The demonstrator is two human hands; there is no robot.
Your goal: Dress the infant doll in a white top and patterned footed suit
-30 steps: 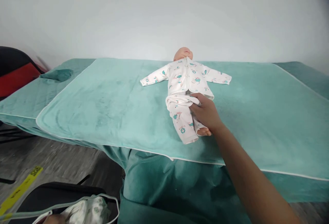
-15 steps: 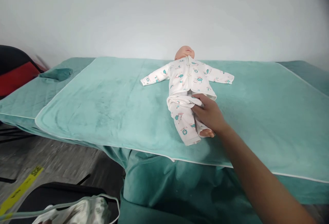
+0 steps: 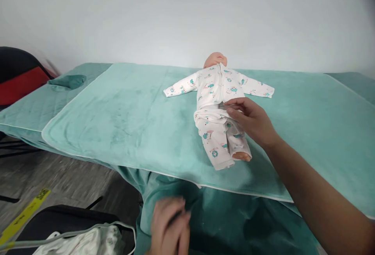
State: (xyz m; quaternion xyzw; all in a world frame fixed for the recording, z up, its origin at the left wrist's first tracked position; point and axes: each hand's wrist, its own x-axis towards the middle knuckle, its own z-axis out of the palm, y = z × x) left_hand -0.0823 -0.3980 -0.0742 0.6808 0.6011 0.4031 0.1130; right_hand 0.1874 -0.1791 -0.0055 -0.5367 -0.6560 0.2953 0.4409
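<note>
White, printed trousers (image 3: 215, 141) bunch below the jacket hem of the doll (image 3: 211, 93), which lies on the green sheet (image 3: 123, 110), slightly toward three o'clock of centre. The right hand (image 3: 254, 119), at the doll's four o'clock, bends its fingers at the waistband; whether they pinch it, I cannot tell. At six o'clock, the left hand (image 3: 170, 225) blurs, fingers part-curled, grasp unclear.

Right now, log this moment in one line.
doll: on green mat | right hand: at trouser waistband | left hand: blurred, lower frame
</note>
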